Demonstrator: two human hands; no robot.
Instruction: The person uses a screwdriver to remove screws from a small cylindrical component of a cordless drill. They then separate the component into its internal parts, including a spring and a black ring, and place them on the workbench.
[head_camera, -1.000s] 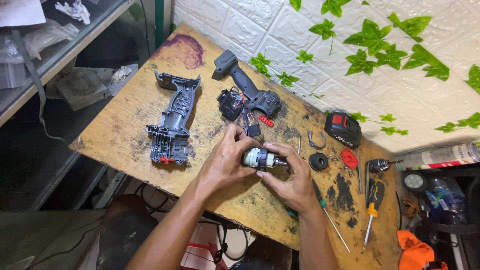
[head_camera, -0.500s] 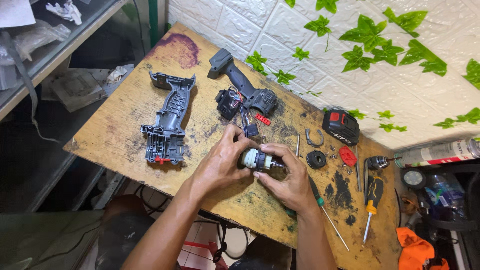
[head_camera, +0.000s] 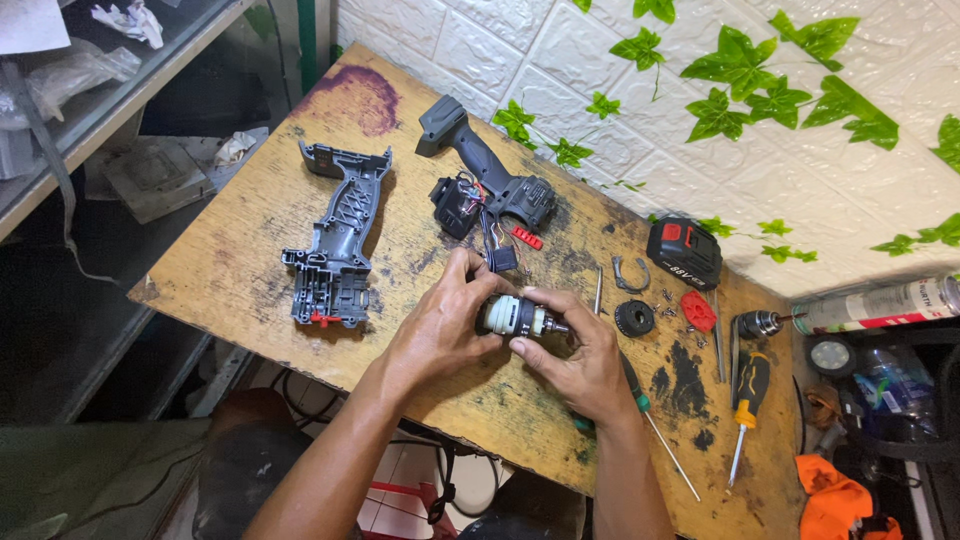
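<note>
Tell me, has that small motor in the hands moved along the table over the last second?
No. The motor sits between both hands, just below the open drill half, as before.

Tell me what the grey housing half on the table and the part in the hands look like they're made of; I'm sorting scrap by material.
The grey housing half looks like moulded plastic: matt, with ribs inside. The small cylindrical part held between the left hand and right hand seems metal, pale and slightly shiny with a dark shaft end, though part may be plastic.
</note>
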